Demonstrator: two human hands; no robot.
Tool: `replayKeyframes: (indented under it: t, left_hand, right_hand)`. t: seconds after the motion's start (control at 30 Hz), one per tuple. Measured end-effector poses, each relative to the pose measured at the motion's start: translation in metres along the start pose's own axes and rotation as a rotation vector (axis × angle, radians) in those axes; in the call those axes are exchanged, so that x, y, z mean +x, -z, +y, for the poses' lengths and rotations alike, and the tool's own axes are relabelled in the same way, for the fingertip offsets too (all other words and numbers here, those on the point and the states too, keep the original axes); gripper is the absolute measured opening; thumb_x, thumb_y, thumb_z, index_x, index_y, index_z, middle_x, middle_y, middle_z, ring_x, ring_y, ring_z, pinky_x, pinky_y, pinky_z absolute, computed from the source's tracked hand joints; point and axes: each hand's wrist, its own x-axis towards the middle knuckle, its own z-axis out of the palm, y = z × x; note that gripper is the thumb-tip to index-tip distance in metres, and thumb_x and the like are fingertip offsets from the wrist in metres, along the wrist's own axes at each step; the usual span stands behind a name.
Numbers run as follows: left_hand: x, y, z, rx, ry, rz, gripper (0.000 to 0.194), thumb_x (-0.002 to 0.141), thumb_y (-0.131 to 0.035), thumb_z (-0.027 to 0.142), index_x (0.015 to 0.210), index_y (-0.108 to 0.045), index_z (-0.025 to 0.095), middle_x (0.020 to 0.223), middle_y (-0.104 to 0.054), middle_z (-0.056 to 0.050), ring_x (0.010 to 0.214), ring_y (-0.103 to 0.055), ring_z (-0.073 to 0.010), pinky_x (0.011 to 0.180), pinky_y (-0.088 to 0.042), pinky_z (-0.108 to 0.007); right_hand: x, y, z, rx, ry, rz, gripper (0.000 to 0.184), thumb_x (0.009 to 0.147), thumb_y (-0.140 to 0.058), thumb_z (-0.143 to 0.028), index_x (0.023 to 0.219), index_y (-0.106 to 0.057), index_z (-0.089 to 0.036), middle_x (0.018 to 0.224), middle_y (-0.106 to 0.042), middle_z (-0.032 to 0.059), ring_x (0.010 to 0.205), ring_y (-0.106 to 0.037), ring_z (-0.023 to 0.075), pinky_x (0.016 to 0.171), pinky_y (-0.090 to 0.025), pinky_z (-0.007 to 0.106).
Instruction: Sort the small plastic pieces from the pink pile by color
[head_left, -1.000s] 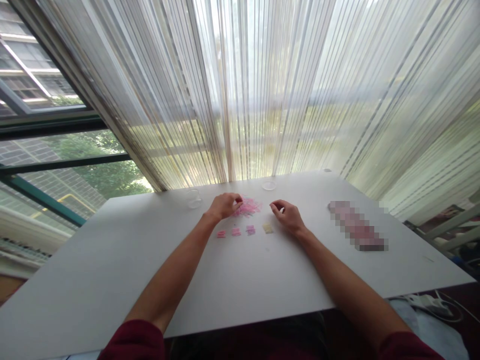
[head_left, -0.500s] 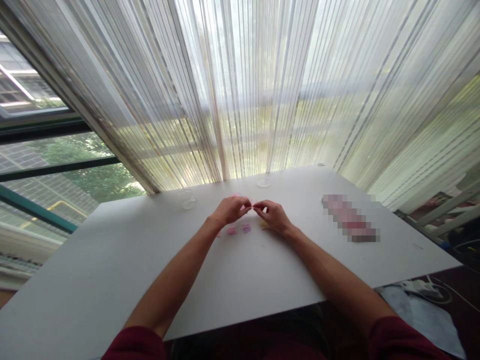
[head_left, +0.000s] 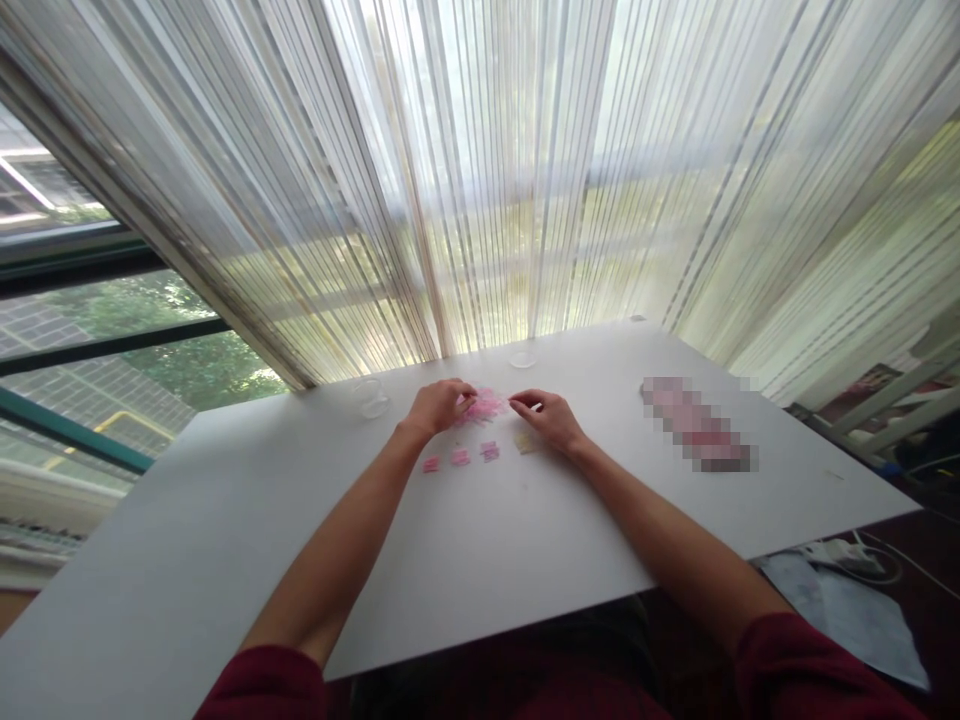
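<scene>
Loose heap: many thin, pink, plastic-looking pieces (head_left: 487, 405) lie jumbled near the middle of the white, smooth tabletop (head_left: 487, 560), between the two hands; single pieces are too small to make out.
Row of groups: four small clusters lie on the near side of the heap, apart from one another. From left to right they are a reddish-pink cluster (head_left: 430, 465), a pale pink cluster (head_left: 460, 457), a purple-pink cluster (head_left: 489, 452) and a pale yellow cluster (head_left: 524, 443).
Grouped and ungrouped: the four clusters stand as the part done; the heap, wider than any one of them, is the part left. By my judgement the work is partway, with much still loose. How many pieces each cluster has cannot be told.
Left hand: the left hand (head_left: 435, 406) is at the heap's left edge, fingertips drawn narrowly together; whether a piece is between them cannot be told.
Right hand: the right hand (head_left: 550, 418) is just right of the heap and beyond the yellow cluster, thumb and finger close together; whether they hold a piece cannot be told.
Far side: a clear, round container (head_left: 374, 402) lies to the left and a clear, round, shallow piece (head_left: 523, 360) beyond the heap.
Right side: a pinkish, elongated object (head_left: 697, 425), blurred by pixelation.
</scene>
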Motion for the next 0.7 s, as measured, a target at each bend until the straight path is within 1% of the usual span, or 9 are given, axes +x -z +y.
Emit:
replayKeyframes:
  t: [0.07, 0.2, 0.3, 0.4, 0.53, 0.7]
  left_hand:
    - [0.001, -0.002, 0.004, -0.01, -0.002, 0.006, 0.025, 0.09, -0.053, 0.033, 0.106, -0.07, 0.027, 0.109, -0.07, -0.001, 0.093, -0.065, -0.0203, 0.076, -0.05, -0.028]
    - [0.003, -0.009, 0.019, -0.1, -0.073, 0.052, 0.027, 0.089, -0.056, 0.033, 0.112, -0.068, 0.025, 0.109, -0.071, -0.001, 0.09, -0.065, -0.0194, 0.075, -0.051, -0.028]
    - [0.005, -0.013, 0.032, -0.256, -0.118, 0.068, 0.031, 0.086, -0.06, 0.037, 0.112, -0.068, 0.023, 0.107, -0.072, -0.002, 0.081, -0.066, -0.0169, 0.072, -0.051, -0.026]
    - [0.008, -0.015, 0.039, -0.42, -0.148, 0.079, 0.028, 0.087, -0.058, 0.035, 0.108, -0.07, 0.02, 0.098, -0.074, -0.002, 0.072, -0.065, -0.0145, 0.067, -0.051, -0.024]
    - [0.01, -0.016, 0.039, -0.496, -0.14, 0.112, 0.021, 0.084, -0.061, 0.03, 0.096, -0.074, 0.019, 0.088, -0.075, -0.002, 0.067, -0.064, -0.0137, 0.063, -0.049, -0.023]
    - [0.011, -0.016, 0.027, -0.508, -0.12, 0.148, 0.019, 0.08, -0.063, 0.027, 0.091, -0.075, 0.019, 0.083, -0.075, -0.002, 0.064, -0.062, -0.0127, 0.061, -0.048, -0.022]
  right_hand:
    - [0.001, 0.002, 0.0, 0.033, -0.02, -0.002, 0.025, 0.081, -0.061, -0.04, 0.088, -0.074, -0.019, 0.085, -0.074, 0.0041, 0.074, -0.065, 0.0158, 0.072, -0.051, 0.027]
    - [0.003, 0.004, 0.001, 0.101, -0.055, 0.008, 0.028, 0.079, -0.063, -0.042, 0.087, -0.073, -0.017, 0.084, -0.074, 0.0057, 0.076, -0.066, 0.0172, 0.073, -0.051, 0.029]
    - [0.004, 0.005, 0.002, 0.165, -0.061, 0.001, 0.031, 0.078, -0.065, -0.045, 0.087, -0.072, -0.017, 0.085, -0.074, 0.0059, 0.078, -0.066, 0.018, 0.074, -0.051, 0.029]
    - [0.005, 0.006, 0.003, 0.238, -0.068, -0.028, 0.035, 0.076, -0.067, -0.049, 0.089, -0.072, -0.017, 0.085, -0.074, 0.0063, 0.078, -0.066, 0.0184, 0.072, -0.05, 0.03]
    - [0.005, 0.007, 0.004, 0.325, -0.085, -0.061, 0.037, 0.074, -0.07, -0.05, 0.089, -0.071, -0.016, 0.085, -0.073, 0.007, 0.077, -0.065, 0.0178, 0.072, -0.05, 0.029]
    - [0.004, 0.005, 0.0, 0.414, -0.138, -0.033, 0.037, 0.07, -0.073, -0.049, 0.087, -0.071, -0.016, 0.081, -0.072, 0.0054, 0.071, -0.063, 0.0161, 0.065, -0.048, 0.027]
